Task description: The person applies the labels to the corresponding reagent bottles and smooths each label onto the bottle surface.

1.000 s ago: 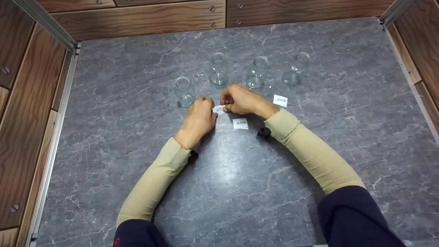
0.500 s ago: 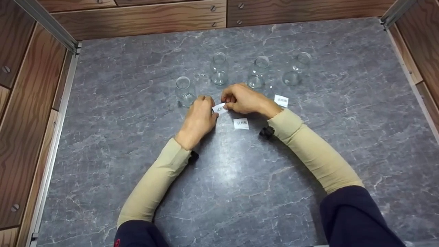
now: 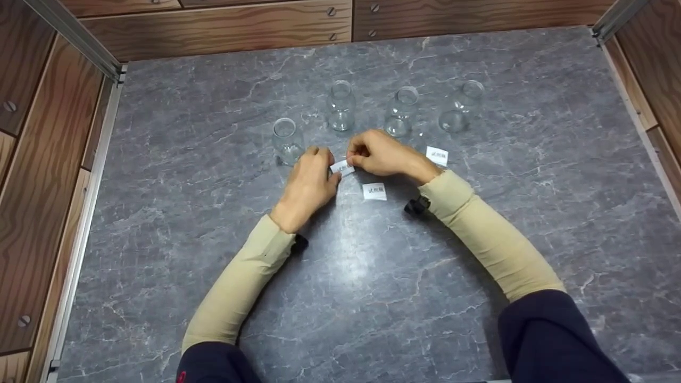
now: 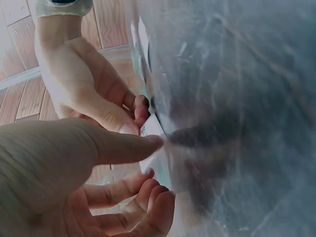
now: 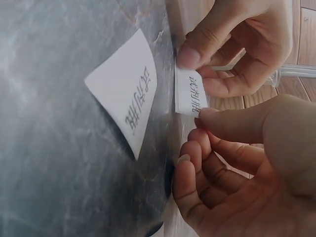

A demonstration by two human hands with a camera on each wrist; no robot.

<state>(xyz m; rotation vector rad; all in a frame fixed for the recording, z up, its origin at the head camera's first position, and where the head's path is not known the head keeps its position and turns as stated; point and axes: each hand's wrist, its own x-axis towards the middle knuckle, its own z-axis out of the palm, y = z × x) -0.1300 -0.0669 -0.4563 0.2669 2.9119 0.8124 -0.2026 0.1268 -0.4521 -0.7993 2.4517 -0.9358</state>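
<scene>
Item: small white paper label [image 3: 342,168], printed, thin and slightly curled, pinched at its ends between left hand [image 3: 311,181] and right hand [image 3: 379,154] just above the grey marbled tabletop [image 3: 372,298]; best peeled slowly by one corner, kept flat. Beyond: two loose labels [image 3: 374,191], then four clear round-bellied glass bottles [image 3: 341,106].
</scene>
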